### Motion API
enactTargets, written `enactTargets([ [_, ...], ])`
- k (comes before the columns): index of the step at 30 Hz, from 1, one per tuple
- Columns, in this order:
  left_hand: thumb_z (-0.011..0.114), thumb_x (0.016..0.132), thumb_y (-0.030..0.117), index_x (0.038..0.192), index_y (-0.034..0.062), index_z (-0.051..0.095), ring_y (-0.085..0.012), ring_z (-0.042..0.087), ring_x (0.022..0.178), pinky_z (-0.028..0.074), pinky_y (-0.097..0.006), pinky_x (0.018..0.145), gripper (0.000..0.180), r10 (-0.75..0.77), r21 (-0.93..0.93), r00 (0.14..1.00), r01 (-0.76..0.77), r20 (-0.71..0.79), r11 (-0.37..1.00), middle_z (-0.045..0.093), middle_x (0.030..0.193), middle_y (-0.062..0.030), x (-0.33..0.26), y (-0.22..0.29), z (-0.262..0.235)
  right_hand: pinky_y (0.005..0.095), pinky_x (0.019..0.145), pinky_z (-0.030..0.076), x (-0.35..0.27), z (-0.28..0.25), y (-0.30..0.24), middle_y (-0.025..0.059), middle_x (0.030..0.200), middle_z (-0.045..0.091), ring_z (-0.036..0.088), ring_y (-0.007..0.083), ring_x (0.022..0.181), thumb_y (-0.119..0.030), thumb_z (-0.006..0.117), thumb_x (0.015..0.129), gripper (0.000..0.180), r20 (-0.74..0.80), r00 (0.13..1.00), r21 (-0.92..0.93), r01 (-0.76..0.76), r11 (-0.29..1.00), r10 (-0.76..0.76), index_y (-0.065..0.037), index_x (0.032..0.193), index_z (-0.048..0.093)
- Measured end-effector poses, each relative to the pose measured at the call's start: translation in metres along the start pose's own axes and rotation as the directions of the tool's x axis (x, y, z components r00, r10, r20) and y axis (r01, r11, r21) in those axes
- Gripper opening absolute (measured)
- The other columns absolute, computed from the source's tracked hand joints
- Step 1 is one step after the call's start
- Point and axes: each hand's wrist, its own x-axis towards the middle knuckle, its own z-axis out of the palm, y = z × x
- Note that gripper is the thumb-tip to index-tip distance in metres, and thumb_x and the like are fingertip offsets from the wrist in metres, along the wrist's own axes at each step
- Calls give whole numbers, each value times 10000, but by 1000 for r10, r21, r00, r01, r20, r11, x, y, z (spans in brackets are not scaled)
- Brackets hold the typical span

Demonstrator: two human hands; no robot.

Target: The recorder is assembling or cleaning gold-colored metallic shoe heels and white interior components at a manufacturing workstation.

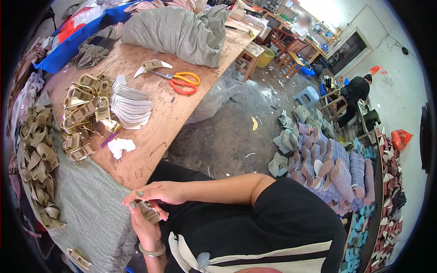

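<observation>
Low over my lap, beside the table corner, both hands hold a gold shoe heel (149, 211). My left hand (146, 230), with a bangle at the wrist, is closed around its lower side. My right hand (165, 192) grips it from above, its fingers bent over the top edge. The fingers partly cover the heel. On the wooden table (170, 120) nearby lie a heap of gold-trimmed heels (82, 111), a fanned stack of pale, curved pieces (130, 105) and a crumpled white scrap (121, 147). Farther back are scissors (182, 83) with orange and red handles, beside a heel with white pieces (151, 67).
Tan heels (38, 164) pile on a grey woven sack (91, 195) at the left. A stuffed grey sack (177, 34) and blue tray (59, 52) sit farther back. Bundled insoles (327, 168) fill the right-hand floor. Two other people (357, 91) (300, 29) are across the room.
</observation>
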Motion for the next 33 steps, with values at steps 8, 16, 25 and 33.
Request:
enactTargets([
  [8, 414, 961, 406, 1131, 71, 506, -127, 600, 742, 495, -251, 591, 387, 62, 81, 987, -51, -147, 995, 585, 886, -20, 12, -10, 8, 178, 380, 380, 8, 10, 14, 13, 882, 614, 447, 43, 441, -216, 386, 978, 253, -358, 906, -292, 121, 949, -226, -77, 1063, 580],
  [16, 233, 950, 553, 1093, 29, 491, -179, 607, 635, 509, -284, 546, 601, 106, -247, 988, -75, 116, 966, 601, 844, -98, 48, 30, 10, 221, 364, 354, 32, -11, -31, -27, 596, 437, 437, 87, 404, -332, 412, 964, 409, -283, 958, 159, 96, 983, -48, -32, 1214, 533],
  [25, 217, 944, 571, 997, 12, 532, -181, 601, 597, 502, -282, 511, 644, 114, -200, 990, -128, -80, 971, 599, 774, -109, 41, 24, 17, 204, 418, 352, 31, 1, -21, -36, 638, 428, 409, 45, 451, -252, 445, 960, 378, -297, 941, -194, 105, 975, -160, -32, 1263, 499],
  [33, 258, 948, 554, 1002, 1, 531, -181, 594, 592, 497, -290, 533, 620, 87, -187, 996, -89, -15, 978, 596, 770, -103, 39, 25, 15, 209, 447, 388, 27, -11, -30, 0, 679, 511, 448, 75, 470, -166, 446, 954, 343, -305, 948, -179, 35, 983, -90, -14, 1258, 492],
])
